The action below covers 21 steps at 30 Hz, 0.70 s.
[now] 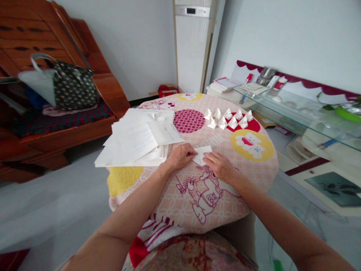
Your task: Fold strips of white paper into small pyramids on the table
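A small folded white paper lies on the cloth-covered round table, its crease lines faintly visible. At its left corner, my left hand is closed, with thumb and fingers pinching the edge. My right hand grips the right side, fingertips pressed together on it. Beyond the paper, several pointed white folded paper shapes stand in two rows at the right rear. To the left of my hands spreads a stack of white paper sheets, some printed.
On the right, a glass-topped cabinet carries cups, papers and other items close to the table. A wooden bench with a patterned bag stands at left. Behind the table rises a tall white air conditioner.
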Available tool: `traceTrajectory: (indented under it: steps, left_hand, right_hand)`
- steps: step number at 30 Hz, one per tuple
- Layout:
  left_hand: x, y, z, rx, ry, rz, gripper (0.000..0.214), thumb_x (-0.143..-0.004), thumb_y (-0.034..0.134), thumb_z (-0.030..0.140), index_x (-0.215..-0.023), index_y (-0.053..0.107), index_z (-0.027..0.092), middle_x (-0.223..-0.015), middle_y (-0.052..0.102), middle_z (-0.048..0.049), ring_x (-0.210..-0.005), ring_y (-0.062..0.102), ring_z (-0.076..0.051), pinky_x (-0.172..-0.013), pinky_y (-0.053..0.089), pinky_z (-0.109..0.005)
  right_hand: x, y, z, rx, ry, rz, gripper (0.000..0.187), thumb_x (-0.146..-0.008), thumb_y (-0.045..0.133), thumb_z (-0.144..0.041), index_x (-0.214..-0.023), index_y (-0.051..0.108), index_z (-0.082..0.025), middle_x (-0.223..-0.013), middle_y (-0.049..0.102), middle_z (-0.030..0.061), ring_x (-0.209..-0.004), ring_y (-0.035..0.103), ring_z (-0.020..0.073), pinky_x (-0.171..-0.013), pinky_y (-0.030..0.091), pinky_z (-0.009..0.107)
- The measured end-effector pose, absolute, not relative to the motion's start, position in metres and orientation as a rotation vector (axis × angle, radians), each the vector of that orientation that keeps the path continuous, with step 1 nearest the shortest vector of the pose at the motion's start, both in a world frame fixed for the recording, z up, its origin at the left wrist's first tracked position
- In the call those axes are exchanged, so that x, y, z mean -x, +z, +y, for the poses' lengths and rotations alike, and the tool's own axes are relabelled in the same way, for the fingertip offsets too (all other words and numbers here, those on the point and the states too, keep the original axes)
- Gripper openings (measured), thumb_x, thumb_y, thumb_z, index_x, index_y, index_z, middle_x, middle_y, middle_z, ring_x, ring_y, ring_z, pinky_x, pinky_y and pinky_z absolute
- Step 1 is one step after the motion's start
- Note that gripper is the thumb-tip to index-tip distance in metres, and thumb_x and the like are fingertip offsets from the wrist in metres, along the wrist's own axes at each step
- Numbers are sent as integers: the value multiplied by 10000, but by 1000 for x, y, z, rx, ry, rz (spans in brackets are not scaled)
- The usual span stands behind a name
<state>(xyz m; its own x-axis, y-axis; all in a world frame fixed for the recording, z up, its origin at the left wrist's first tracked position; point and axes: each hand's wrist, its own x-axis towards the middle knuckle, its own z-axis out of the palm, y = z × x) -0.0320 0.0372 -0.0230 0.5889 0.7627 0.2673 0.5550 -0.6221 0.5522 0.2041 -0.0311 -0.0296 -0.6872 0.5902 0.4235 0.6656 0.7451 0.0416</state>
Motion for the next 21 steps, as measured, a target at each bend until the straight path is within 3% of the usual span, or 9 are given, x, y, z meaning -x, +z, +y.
traceTrajectory:
  steps: [2, 7, 15, 21]
  left_hand:
    - [32, -23, 37, -2417, 694, 1044, 238, -836, 682, 94, -991, 824, 204, -967, 747, -42, -849, 678, -157, -849, 546, -277]
    - [30, -21, 31, -2467, 718, 852, 230, -879, 619, 82, -949, 816, 178, -986, 752, -71, -890, 695, -171, -877, 552, -296]
    - [34, -13, 27, -2578, 502, 604, 302, -878, 588, 61, -972, 825, 223, -1004, 774, -50, -907, 710, -173, -826, 524, -264]
    - [43, -6, 16, -2656, 411, 551, 299, -936, 581, 117, -1063, 816, 252, -1080, 775, -40, -960, 714, -183, -848, 516, -274]
  right_hand:
    - [-213, -32, -27, 988, -237, -2469, 290, -949, 479, -61, -980, 751, -156, -1174, 730, 160, -1057, 636, 283, -909, 553, 439]
    - [-221, -34, -25, 989, 15, -2353, 297, -878, 510, -53, -881, 771, -194, -1005, 767, 109, -968, 670, 252, -916, 552, 425]
    - [-219, -14, -13, 1179, 584, -2163, 146, -851, 638, -134, -815, 769, -186, -887, 767, 61, -820, 694, 200, -773, 532, 322]
    - [-205, -3, 4, 1245, 592, -2196, 164, -864, 666, -127, -741, 766, -169, -755, 694, 25, -695, 627, 147, -667, 440, 266]
